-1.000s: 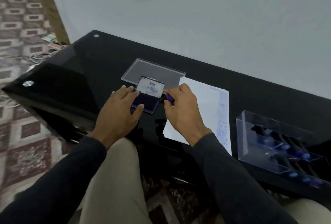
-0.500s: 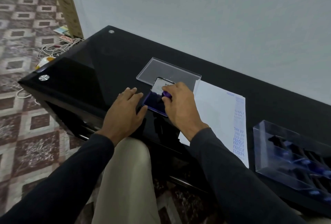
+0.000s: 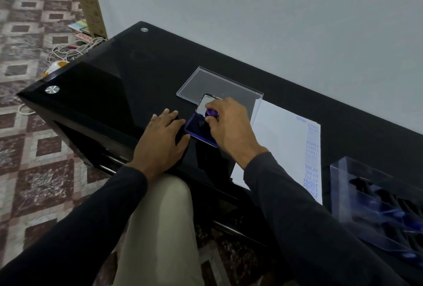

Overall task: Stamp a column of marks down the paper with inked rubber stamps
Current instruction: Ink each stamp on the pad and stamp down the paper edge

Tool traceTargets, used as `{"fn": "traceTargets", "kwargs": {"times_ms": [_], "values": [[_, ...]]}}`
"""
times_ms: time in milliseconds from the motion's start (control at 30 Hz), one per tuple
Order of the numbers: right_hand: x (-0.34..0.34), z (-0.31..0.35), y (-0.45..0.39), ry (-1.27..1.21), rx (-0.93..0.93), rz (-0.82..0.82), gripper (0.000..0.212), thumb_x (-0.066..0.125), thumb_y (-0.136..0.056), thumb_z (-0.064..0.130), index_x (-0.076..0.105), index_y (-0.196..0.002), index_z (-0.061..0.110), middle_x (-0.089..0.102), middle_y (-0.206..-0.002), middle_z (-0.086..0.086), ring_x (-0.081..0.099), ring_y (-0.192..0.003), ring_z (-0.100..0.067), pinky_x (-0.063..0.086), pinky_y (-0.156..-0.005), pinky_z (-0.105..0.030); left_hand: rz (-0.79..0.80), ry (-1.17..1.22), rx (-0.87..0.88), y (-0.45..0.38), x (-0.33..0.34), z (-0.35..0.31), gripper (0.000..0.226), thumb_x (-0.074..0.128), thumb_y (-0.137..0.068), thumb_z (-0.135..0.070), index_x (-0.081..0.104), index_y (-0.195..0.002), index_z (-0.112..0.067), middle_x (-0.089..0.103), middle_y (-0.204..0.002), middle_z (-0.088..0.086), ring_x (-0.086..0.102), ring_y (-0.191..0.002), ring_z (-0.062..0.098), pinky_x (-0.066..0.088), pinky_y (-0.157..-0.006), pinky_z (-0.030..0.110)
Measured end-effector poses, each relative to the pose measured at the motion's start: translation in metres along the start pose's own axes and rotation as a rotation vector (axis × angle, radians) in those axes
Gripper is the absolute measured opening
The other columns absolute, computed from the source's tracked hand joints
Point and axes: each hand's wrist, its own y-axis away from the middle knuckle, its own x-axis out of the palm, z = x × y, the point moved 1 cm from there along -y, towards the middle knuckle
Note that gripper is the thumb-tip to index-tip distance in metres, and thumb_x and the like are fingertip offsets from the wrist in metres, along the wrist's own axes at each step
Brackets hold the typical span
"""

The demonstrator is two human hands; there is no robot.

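Note:
My right hand (image 3: 225, 125) grips a rubber stamp with a purple knob (image 3: 211, 112) and holds it down on the open blue ink pad (image 3: 194, 129). The pad's lid (image 3: 206, 105) stands open behind the knob. My left hand (image 3: 163, 136) lies flat on the black table just left of the pad, fingers straight and thumb against the pad's near corner. The white paper (image 3: 281, 139) lies to the right, with a column of blue stamped words (image 3: 311, 166) down its right edge.
A clear plastic lid (image 3: 217, 86) lies behind the ink pad. A clear case with several more purple-handled stamps (image 3: 377, 198) stands at the table's right end. The black glass table (image 3: 128, 75) ends at the left; cables (image 3: 68, 51) lie on the tiled floor there.
My right hand carried the stamp leftward from beside the paper onto the ink pad. The left hand stayed beside the pad. The camera view shifted left.

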Motion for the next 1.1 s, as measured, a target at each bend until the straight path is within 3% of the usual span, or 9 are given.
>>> {"fn": "traceTargets", "kwargs": {"times_ms": [400,700,867,967,1100], "values": [[0.007,-0.002,-0.005,0.037,-0.025,0.07,0.024,0.062,-0.095,0.019,0.067,-0.117,0.014,0.062,-0.117,-0.007,0.059,-0.102,-0.018,0.036,-0.082,-0.018,-0.022,-0.047,0.008,0.001,0.005,0.002,0.051,0.05,-0.099,-0.048,0.054,-0.142,-0.02,0.043,-0.155,0.008,0.029,-0.15,0.025,0.018,-0.124,0.046],[0.013,-0.007,-0.004,0.033,-0.045,0.007,0.018,0.068,-0.087,0.019,0.068,-0.104,0.016,0.061,-0.106,-0.002,0.057,-0.092,-0.015,0.044,-0.077,-0.021,-0.035,-0.047,0.006,0.002,0.005,0.001,0.05,0.049,-0.099,-0.048,0.054,-0.142,-0.021,0.044,-0.155,0.008,0.029,-0.149,0.024,0.017,-0.124,0.045],[0.016,-0.008,-0.007,0.042,-0.044,0.013,0.022,0.065,-0.092,0.021,0.07,-0.112,0.018,0.062,-0.11,-0.003,0.058,-0.099,-0.017,0.044,-0.083,-0.022,-0.043,-0.033,-0.003,0.001,0.006,0.002,0.049,0.051,-0.099,-0.047,0.056,-0.141,-0.021,0.045,-0.154,0.007,0.03,-0.149,0.024,0.018,-0.125,0.045],[0.013,-0.008,-0.01,0.086,-0.073,0.039,0.015,0.061,-0.095,0.021,0.072,-0.104,0.018,0.064,-0.104,-0.003,0.06,-0.095,-0.018,0.039,-0.076,-0.022,-0.035,-0.045,-0.006,0.001,0.006,0.002,0.049,0.05,-0.099,-0.047,0.055,-0.141,-0.022,0.044,-0.155,0.007,0.029,-0.15,0.024,0.017,-0.125,0.044],[0.012,-0.009,-0.009,0.088,-0.092,0.023,0.017,0.061,-0.095,0.02,0.073,-0.107,0.016,0.067,-0.105,-0.005,0.062,-0.095,-0.019,0.042,-0.079,-0.022,-0.037,-0.044,-0.008,0.001,0.005,0.001,0.049,0.05,-0.099,-0.047,0.055,-0.141,-0.022,0.043,-0.156,0.007,0.029,-0.15,0.024,0.016,-0.124,0.044]]}}
